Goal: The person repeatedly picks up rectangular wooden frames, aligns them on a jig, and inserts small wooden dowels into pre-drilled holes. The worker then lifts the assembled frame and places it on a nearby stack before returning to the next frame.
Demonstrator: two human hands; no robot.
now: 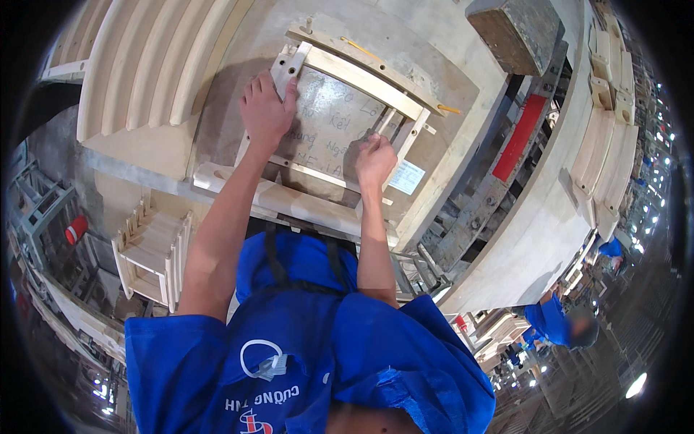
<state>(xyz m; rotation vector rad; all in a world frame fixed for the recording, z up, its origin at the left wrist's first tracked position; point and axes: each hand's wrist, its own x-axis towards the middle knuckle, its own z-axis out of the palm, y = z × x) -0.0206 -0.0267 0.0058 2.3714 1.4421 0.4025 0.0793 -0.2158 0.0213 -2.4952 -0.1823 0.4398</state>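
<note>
Wooden frame [361, 79] laid at upper middle of view. Thin wooden stick [389, 120] pinched by fingers of right hand [377, 160], slanted from them to upper right; right hand nearer. Left bar [297, 60] held between left hand's [266, 112] thumb and fingers.

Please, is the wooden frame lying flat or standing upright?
Lying flat: the wooden frame spreads across the worktop, whose handwriting shows through its opening.

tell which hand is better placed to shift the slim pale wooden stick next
Likely the right hand: its fingers touch the stick; the left hand is at the opposite end of the pale wooden frame.
</note>
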